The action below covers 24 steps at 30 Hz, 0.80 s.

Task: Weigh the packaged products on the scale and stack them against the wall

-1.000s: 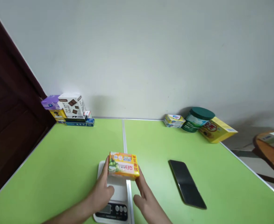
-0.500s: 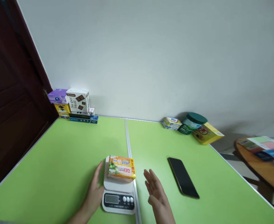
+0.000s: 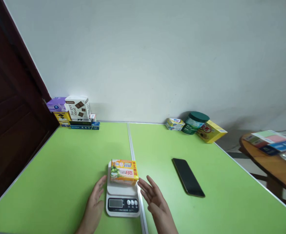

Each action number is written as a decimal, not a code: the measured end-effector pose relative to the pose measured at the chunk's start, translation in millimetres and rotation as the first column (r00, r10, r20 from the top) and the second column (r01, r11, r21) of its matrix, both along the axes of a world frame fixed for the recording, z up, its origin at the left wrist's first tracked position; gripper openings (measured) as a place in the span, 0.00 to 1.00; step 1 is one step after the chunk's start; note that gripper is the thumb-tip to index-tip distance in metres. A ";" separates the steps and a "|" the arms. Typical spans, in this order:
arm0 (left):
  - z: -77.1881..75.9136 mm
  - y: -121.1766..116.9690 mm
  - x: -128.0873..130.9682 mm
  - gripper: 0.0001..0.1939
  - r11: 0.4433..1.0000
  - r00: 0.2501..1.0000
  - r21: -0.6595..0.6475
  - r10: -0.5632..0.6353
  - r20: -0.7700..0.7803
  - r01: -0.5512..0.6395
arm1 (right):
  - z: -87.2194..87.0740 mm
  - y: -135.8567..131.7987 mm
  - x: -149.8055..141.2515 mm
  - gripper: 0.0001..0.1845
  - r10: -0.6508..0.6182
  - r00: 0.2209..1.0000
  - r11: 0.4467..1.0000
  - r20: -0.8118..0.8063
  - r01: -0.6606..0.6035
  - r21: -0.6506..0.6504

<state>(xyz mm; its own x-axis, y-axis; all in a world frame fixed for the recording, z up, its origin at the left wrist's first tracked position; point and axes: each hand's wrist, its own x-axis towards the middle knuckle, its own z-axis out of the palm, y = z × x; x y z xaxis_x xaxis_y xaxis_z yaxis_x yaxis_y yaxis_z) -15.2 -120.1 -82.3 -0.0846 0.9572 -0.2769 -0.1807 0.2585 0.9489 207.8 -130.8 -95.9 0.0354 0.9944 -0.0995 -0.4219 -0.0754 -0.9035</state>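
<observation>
An orange and yellow soap pack (image 3: 123, 170) with printed labels rests on the platform of a white kitchen scale (image 3: 122, 190). The scale's dark panel carries a small display, which looks blank, and a row of round buttons. To the left of the scale is my left hand (image 3: 94, 201), empty, its fingers apart and beside the platform's edge. On the other side, my right hand (image 3: 155, 200) is open with spread fingers, its fingertips close to the pack's right corner. Neither hand grips anything.
A black smartphone (image 3: 188, 177) lies on the green table (image 3: 79, 162) at the right. Stacked boxes (image 3: 78, 109) stand at the back left. Along the wall at the back right are small yellow boxes (image 3: 175, 124), a green tub (image 3: 195, 123) and a tilted yellow box (image 3: 211, 131). A wooden stool (image 3: 279, 169) stands beyond.
Both hands held the soap pack above the scale; it has been set down on the platform and let go. The hands moved apart, then the right came back nearer the pack.
</observation>
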 end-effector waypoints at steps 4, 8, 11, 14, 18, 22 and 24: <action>0.6 -1.1 -2.0 0.35 1.000 1.000 0.023 0.006 -0.002 -0.006 | 0.1 0.0 -5.9 0.40 -0.009 1.000 1.000 -0.023 0.009 0.012; 4.7 -7.6 -1.8 0.35 0.999 1.000 0.047 -0.004 -0.019 0.005 | 3.7 -2.7 -8.9 0.38 -0.018 1.000 1.000 -0.010 0.018 0.012; 3.2 -14.9 -6.6 0.36 0.998 1.000 0.063 -0.015 -0.024 0.016 | 1.9 -6.0 -8.4 0.38 -0.016 0.999 1.000 -0.029 0.016 0.006; -6.3 -18.5 -14.1 0.35 0.996 1.000 0.082 -0.022 -0.001 0.022 | -9.9 -6.7 -2.5 0.37 0.001 0.998 1.000 -0.069 0.000 0.026; -15.5 -14.0 -15.6 0.36 0.993 0.999 0.111 -0.046 0.028 0.042 | -28.0 -0.3 10.7 0.34 0.053 0.993 0.998 -0.103 -0.048 0.047; -6.5 -10.7 -5.2 0.37 0.996 1.000 0.084 -0.012 0.011 0.011 | -25.9 3.0 16.0 0.30 0.055 0.990 0.996 -0.131 -0.046 0.075; 0.4 -11.0 0.3 0.37 0.998 0.999 0.064 0.028 -0.021 -0.027 | -19.2 1.6 14.8 0.29 0.062 0.990 0.996 -0.128 -0.054 0.064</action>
<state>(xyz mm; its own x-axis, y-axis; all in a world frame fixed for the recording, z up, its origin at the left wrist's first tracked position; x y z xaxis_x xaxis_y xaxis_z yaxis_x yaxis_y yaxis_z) -14.8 -131.1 -81.9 -0.1163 0.9700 -0.2136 -0.1664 0.1929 0.9670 222.5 -129.3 -115.1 -0.0321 0.9987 -0.0398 -0.5320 -0.0508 -0.8452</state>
